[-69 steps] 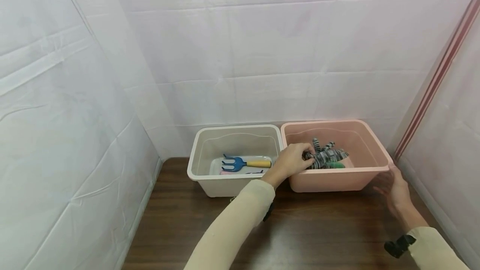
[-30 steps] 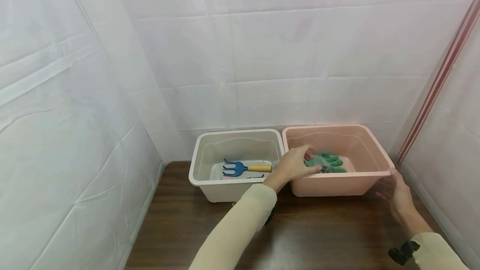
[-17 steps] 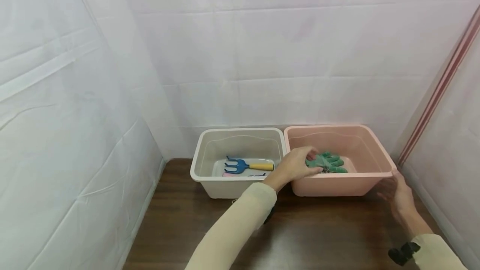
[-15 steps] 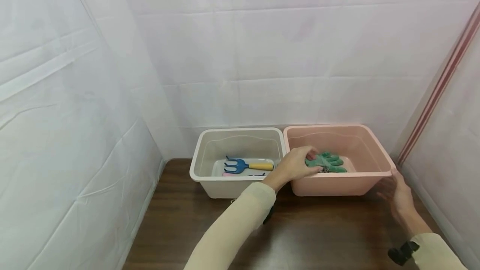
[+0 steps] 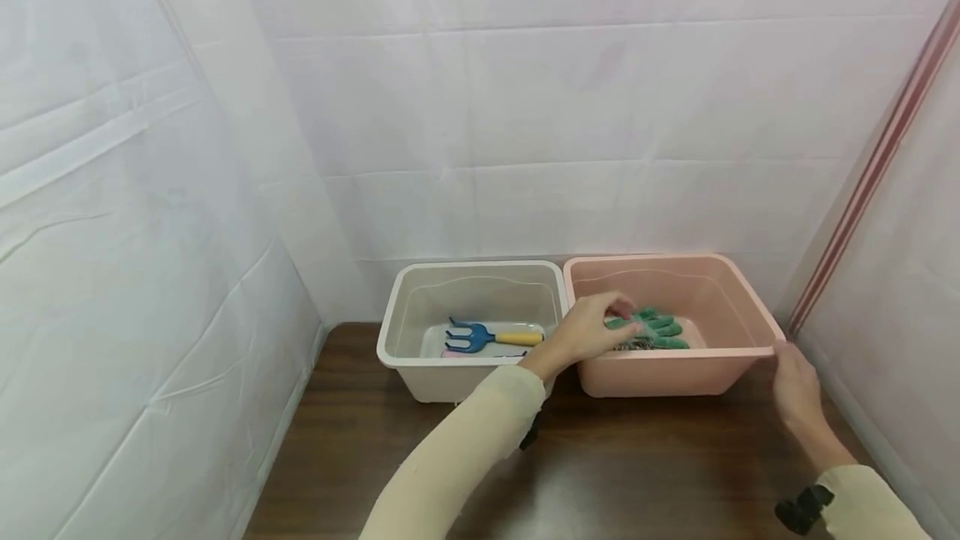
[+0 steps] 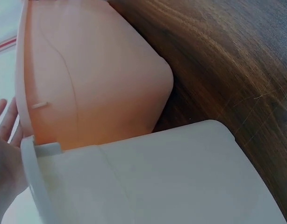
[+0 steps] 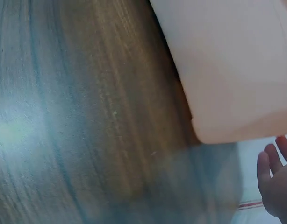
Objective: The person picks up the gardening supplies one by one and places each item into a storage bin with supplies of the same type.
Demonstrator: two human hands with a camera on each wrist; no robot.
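Observation:
My left hand (image 5: pixel 588 327) reaches over the front left of the pink bin (image 5: pixel 678 375), thumb and fingers apart with green showing between them. Beside its fingertips, a green work glove (image 5: pixel 663 323) with a grey striped part lies in the bin. The left wrist view has the spread fingers of this hand (image 6: pixel 8 135) beyond the bin's rim. My right hand (image 5: pixel 798 382) is at the pink bin's front right corner. In the right wrist view its fairly straight fingers (image 7: pixel 269 161) come up to the bin's side.
A grey-white bin (image 5: pixel 472 369) stands against the pink one on the left. In it lie a blue hand fork (image 5: pixel 468 338) with a yellow handle and a pink item (image 5: pixel 456 353). Both bins stand on a dark wooden table (image 5: pixel 600 465), with white sheeting (image 5: pixel 480 107) behind and at both sides.
The striped glove, spread on top 2.3 seconds ago, now mostly gives way to green glove fingers. Lately, the left hand barely moves; the right hand's fingers have shifted behind the bin corner.

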